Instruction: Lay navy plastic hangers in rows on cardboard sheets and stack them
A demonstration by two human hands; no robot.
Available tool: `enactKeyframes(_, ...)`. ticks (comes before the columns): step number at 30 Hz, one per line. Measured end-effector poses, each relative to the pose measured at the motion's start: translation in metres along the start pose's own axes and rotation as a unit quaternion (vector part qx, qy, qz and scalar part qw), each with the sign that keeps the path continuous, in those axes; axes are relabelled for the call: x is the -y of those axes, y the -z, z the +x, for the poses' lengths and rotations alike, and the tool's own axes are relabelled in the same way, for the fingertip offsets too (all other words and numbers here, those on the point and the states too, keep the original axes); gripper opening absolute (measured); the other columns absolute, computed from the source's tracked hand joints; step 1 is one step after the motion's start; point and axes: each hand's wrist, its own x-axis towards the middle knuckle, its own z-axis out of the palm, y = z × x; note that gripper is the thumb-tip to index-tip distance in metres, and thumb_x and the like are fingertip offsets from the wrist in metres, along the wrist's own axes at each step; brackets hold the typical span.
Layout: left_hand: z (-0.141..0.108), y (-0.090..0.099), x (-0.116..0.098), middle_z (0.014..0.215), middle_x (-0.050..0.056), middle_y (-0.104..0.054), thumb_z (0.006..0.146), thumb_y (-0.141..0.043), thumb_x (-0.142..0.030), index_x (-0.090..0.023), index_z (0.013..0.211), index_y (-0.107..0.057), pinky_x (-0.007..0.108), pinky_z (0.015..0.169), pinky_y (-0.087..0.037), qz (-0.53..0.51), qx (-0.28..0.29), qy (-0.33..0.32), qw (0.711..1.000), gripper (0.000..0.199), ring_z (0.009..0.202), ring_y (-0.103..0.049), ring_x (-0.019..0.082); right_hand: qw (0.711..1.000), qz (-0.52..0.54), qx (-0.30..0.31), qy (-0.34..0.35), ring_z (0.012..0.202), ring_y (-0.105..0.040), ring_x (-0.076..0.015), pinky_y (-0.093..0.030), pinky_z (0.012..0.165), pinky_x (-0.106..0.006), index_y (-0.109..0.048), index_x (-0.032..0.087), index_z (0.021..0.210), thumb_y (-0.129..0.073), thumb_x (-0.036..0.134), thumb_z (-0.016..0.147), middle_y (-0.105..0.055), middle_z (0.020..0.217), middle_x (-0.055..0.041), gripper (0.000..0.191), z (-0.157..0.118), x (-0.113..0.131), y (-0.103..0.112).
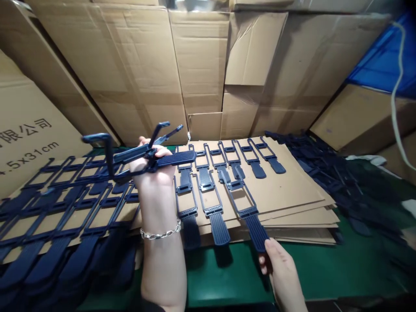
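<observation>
My left hand (164, 175), with a chain bracelet at its wrist, is raised over the cardboard and closed on dark blue plastic brackets (175, 158). They have bent arms and a ribbed paddle end; how many it holds I cannot tell. At the near edge of the cardboard, my right hand (283, 268) pinches the ribbed end of another dark blue plastic bracket (256, 233). That bracket's open frame lies over the cardboard, its far end tilted up a little. Beside it lie a similar bracket (219, 227) and a back row of them (258, 168).
Stacked cardboard sheets (292, 190) rest on a green table (227, 281). More brackets in rows (48, 260) cover the left side. A dark heap of parts (318, 169) lies right. Cardboard boxes (136, 65) wall the back; a white cable (397, 95) hangs at right.
</observation>
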Motion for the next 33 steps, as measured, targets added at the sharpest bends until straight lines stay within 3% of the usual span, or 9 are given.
enactKeyframes(3, 0.005, 0.002, 0.004, 0.046, -0.005, -0.046, 0.093, -0.024, -0.022, -0.018, 0.071, -0.042, 0.010, 0.032, -0.032, -0.099, -0.044, 0.081, 0.991, 0.029, 0.035, -0.044, 0.001, 0.998, -0.058, 0.002, 0.008, 0.042, -0.039, -0.0071, -0.031, 0.039, -0.017, -0.054, 0.013, 0.069, -0.061, 0.068, 0.063, -0.047, 0.049, 0.0006, 0.056, -0.005, 0.000, -0.002)
enactKeyframes(9, 0.000, 0.000, 0.008, 0.049, -0.005, -0.048, 0.092, -0.029, -0.020, -0.019, 0.076, -0.047, 0.012, 0.033, -0.034, -0.093, 0.001, 0.039, 0.995, 0.024, 0.036, -0.044, 0.003, 0.994, -0.098, 0.049, 0.003, 0.043, -0.039, -0.0066, -0.032, 0.044, -0.018, -0.054, 0.013, 0.066, -0.053, 0.068, 0.070, -0.053, 0.056, -0.0028, 0.056, -0.020, -0.014, -0.010)
enactKeyframes(14, 0.001, 0.002, 0.007, 0.051, -0.004, -0.050, 0.092, -0.029, -0.020, -0.019, 0.076, -0.046, 0.013, 0.034, -0.034, -0.100, 0.000, 0.068, 0.993, 0.024, 0.038, -0.047, 0.003, 0.996, -0.089, 0.022, 0.019, 0.043, -0.037, -0.0059, -0.028, 0.044, -0.018, -0.053, 0.013, 0.065, -0.053, 0.067, 0.071, -0.051, 0.054, -0.0016, 0.054, -0.035, -0.023, -0.022)
enactKeyframes(19, 0.002, 0.000, 0.009, 0.051, -0.004, -0.051, 0.093, -0.027, -0.021, -0.018, 0.076, -0.046, 0.012, 0.033, -0.033, -0.099, 0.000, 0.083, 0.992, 0.026, 0.037, -0.047, 0.002, 0.993, -0.109, 0.044, 0.006, 0.042, -0.037, -0.0061, -0.025, 0.043, -0.019, -0.055, 0.012, 0.066, -0.051, 0.070, 0.070, -0.050, 0.053, -0.0017, 0.058, -0.042, -0.025, -0.026)
enactKeyframes(25, 0.001, 0.001, 0.010, 0.053, -0.004, -0.052, 0.093, -0.028, -0.021, -0.019, 0.076, -0.046, 0.011, 0.035, -0.035, -0.103, 0.016, 0.095, 0.990, 0.025, 0.039, -0.049, 0.002, 0.992, -0.110, 0.062, 0.001, 0.044, -0.038, -0.0059, -0.027, 0.044, -0.018, -0.053, 0.013, 0.065, -0.051, 0.068, 0.072, -0.051, 0.054, -0.0015, 0.056, -0.037, -0.023, -0.021)
enactKeyframes(30, -0.001, 0.000, 0.010, 0.053, -0.005, -0.052, 0.093, -0.030, -0.020, -0.018, 0.076, -0.046, 0.012, 0.036, -0.035, -0.109, 0.020, 0.097, 0.989, 0.024, 0.040, -0.051, 0.002, 0.985, -0.114, 0.131, -0.015, 0.044, -0.040, -0.0063, -0.031, 0.046, -0.018, -0.051, 0.013, 0.066, -0.048, 0.068, 0.074, -0.054, 0.058, -0.0027, 0.055, -0.022, -0.013, -0.014)
enactKeyframes(33, -0.002, -0.001, 0.010, 0.054, -0.005, -0.051, 0.093, -0.031, -0.019, -0.019, 0.074, -0.047, 0.011, 0.036, -0.035, -0.100, 0.014, 0.091, 0.991, 0.025, 0.040, -0.051, 0.002, 0.983, -0.129, 0.133, -0.006, 0.043, -0.040, -0.0060, -0.032, 0.046, -0.018, -0.048, 0.014, 0.062, -0.047, 0.067, 0.075, -0.053, 0.054, -0.0020, 0.055, -0.015, -0.005, -0.014)
